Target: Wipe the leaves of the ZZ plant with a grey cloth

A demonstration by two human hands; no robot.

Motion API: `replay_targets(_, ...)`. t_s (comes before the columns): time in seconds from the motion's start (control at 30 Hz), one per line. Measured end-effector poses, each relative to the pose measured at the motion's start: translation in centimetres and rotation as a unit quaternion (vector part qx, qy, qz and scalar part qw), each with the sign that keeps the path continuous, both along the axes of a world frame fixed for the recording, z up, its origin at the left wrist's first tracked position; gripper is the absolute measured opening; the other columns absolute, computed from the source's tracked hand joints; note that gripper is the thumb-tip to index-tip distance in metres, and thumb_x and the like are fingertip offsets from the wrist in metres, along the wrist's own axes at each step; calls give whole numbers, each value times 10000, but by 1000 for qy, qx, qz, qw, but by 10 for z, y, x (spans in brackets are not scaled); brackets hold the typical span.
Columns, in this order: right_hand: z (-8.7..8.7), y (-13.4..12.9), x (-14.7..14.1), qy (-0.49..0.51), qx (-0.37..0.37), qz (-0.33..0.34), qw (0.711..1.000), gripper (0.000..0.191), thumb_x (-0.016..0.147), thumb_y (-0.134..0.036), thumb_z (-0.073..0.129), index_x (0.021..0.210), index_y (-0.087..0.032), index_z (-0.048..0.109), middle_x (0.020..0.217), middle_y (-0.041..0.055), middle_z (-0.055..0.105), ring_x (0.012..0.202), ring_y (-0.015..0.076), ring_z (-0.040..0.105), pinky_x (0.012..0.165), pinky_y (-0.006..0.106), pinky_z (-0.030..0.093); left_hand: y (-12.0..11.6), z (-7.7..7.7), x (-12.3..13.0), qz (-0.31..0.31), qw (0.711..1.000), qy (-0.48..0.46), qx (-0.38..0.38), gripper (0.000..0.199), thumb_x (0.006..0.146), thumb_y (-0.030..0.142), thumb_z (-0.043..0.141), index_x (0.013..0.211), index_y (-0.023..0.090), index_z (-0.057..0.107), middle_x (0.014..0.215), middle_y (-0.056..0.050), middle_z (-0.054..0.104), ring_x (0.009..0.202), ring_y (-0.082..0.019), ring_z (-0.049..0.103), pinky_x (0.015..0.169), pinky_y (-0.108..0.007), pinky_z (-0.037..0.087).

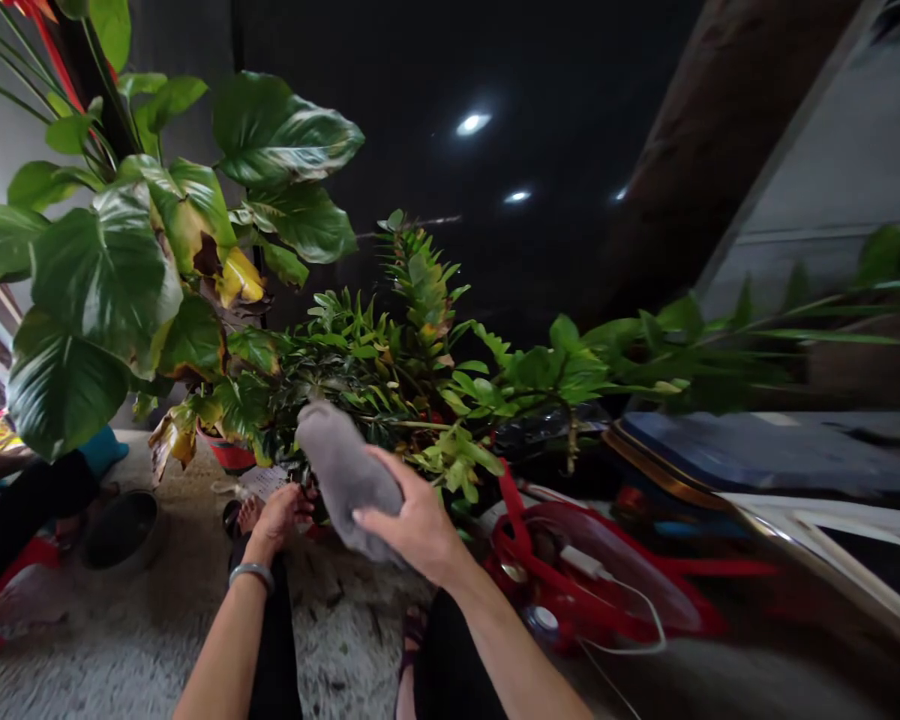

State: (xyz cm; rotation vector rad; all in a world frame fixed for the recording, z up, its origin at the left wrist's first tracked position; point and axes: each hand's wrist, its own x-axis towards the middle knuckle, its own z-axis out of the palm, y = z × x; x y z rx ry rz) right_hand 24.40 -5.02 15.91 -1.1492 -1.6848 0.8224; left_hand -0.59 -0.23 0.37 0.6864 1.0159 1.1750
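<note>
My right hand (420,515) is closed on a soft grey cloth (341,475), thumb on the near side; the cloth hangs out ahead of my fingers, in front of the plants. Lower and to the left, my left hand (279,520) has its fingers curled in beside the dark lower foliage. Whatever those fingers hold, if anything, I cannot make out. Just beyond both hands grow leafy green plants (360,345). A large-leaved plant (105,270) with some yellow and brown leaves rises at the left, above a red pot (232,455).
At right, a red basket (517,515) holds a white charger (583,562) with a cable. Beyond it lie flat panels (727,450). On the left are a dark bowl (124,530), a red stool (15,600) and part of another person (30,515). A dark glossy wall (540,90) stands behind.
</note>
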Motion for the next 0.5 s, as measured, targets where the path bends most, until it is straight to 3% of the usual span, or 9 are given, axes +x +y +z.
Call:
replay_targets(0.1, 10, 29, -6, 27, -2, -83, 996, 782, 677, -351, 762, 1430, -203, 615, 1354, 127, 722, 1212, 327, 694, 1081, 480, 522, 0, 2, 9, 14, 1000, 4, 1, 337, 789, 409, 802, 984, 152, 704, 955, -88, 760, 768, -197, 646, 699, -323, 501)
replay_targets(0.2, -23, 31, -18, -7, -78, -99, 992, 772, 645, -342, 754, 1388, -171, 634, 1284, 154, 750, 1186, 356, 705, 1062, 516, 529, -2, 3, 9, 18, 1000, 13, 5, 338, 739, 426, 818, 914, 170, 683, 905, -76, 746, 766, -205, 641, 703, -334, 503)
replay_targets(0.27, -52, 13, -20, -22, -131, -86, 987, 734, 627, -317, 739, 1339, -160, 662, 1223, 155, 773, 1147, 366, 723, 1041, 523, 546, -2, 2, 6, 19, 1000, 14, 8, 346, 720, 448, 825, 865, 179, 665, 872, -69, 734, 768, -211, 640, 702, -339, 509)
replay_targets(0.33, -68, -10, -17, -16, -153, -62, 986, 690, 625, -312, 730, 1300, -175, 683, 1181, 137, 788, 1104, 362, 742, 1005, 508, 571, -1, -2, 4, 16, 1000, 14, 7, 354, 719, 462, 825, 864, 179, 667, 875, -74, 734, 769, -215, 640, 698, -342, 511)
replay_targets(0.4, -61, -26, -11, 5, -130, -53, 990, 664, 643, -336, 734, 1290, -197, 688, 1172, 116, 792, 1076, 348, 750, 977, 481, 587, 0, -5, 2, 13, 1000, 13, 8, 364, 733, 462, 816, 902, 171, 679, 912, -90, 744, 775, -218, 641, 704, -350, 514)
replay_targets(0.5, -17, -18, -11, 46, -44, -78, 995, 713, 672, -388, 763, 1352, -202, 654, 1259, 114, 764, 1123, 326, 730, 989, 444, 581, 2, -8, 2, 8, 1000, 10, 12, 387, 765, 459, 794, 973, 148, 693, 975, -118, 752, 791, -218, 643, 723, -360, 514)
